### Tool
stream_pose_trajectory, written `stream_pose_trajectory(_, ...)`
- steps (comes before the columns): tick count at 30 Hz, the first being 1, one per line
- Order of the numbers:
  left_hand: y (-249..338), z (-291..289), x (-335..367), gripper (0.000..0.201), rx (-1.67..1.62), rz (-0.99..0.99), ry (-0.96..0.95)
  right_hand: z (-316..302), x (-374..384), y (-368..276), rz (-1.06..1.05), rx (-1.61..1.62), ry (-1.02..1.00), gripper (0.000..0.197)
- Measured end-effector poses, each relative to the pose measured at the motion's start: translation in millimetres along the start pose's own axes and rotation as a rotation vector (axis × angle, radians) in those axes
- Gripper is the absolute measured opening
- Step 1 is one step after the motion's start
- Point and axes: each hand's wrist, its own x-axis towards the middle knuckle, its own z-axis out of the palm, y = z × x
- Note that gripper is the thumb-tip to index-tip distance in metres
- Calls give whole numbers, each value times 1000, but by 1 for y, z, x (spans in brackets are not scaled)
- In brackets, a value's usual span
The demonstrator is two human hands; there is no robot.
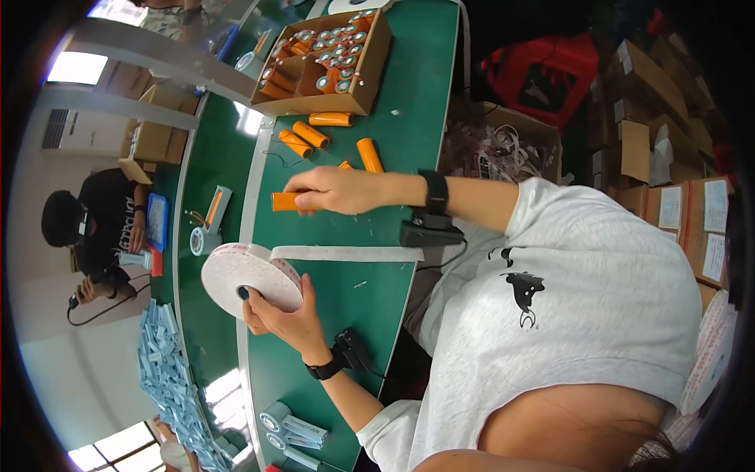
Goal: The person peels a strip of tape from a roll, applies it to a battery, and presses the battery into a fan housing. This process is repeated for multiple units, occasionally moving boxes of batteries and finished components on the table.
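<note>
My right hand [334, 189] grips an orange cylindrical battery [285, 201] between thumb and fingers, above the green tabletop. Just below it in the picture, my left hand [287, 315] holds a large roll of white tape [224, 271], with fingers at its dark core and the thumb against its side. From the roll a strip of white tape [346, 253] runs across the table toward my body. Several loose orange batteries [311, 134] lie beyond my right hand; one [369, 155] is close to it and another is partly hidden behind it.
A divided cardboard box [366, 86] of orange batteries stands on the green table [417, 71]. Small light-blue tape dispensers [295, 429] lie at the other end. Across the table sits a co-worker [98, 228] near a heap of light-blue pieces [169, 370]. A red stool [543, 75] and cartons are behind.
</note>
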Motion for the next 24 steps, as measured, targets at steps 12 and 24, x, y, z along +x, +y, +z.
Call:
stream_pose_trajectory(12,-27,-23,14,77,-8,-494,294,21,-36,-18,-126,-470,-176,29)
stream_pose_trajectory(24,5,-15,10,91,-34,-489,220,-28,13,-83,146,160,-82,24)
